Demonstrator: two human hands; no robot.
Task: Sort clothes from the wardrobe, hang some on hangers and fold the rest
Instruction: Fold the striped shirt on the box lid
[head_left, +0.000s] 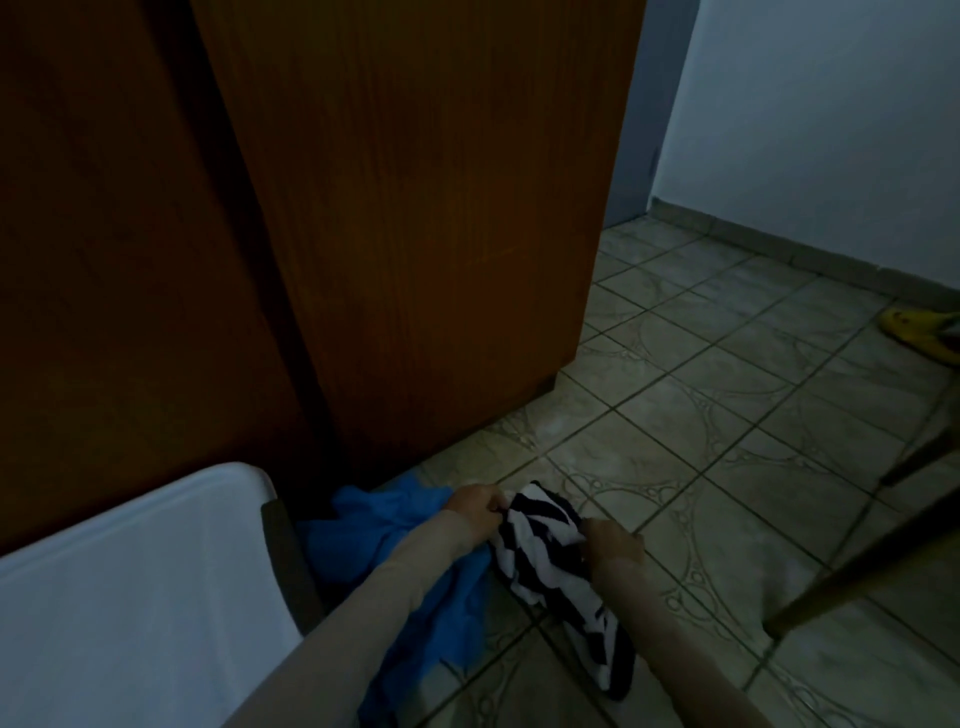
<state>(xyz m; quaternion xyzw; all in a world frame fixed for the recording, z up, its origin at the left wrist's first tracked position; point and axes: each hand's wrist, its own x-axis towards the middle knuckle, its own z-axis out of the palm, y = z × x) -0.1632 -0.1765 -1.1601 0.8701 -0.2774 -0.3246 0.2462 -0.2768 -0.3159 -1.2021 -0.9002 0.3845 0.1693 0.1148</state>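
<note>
My left hand (475, 503) and right hand (613, 543) both pinch the top edge of a black-and-white striped garment (550, 561), which hangs low over the tiled floor (727, 441). Just left of it a blue cloth (384, 540) lies heaped beside the wooden wardrobe (415, 234). I can read no label or writing on either.
</note>
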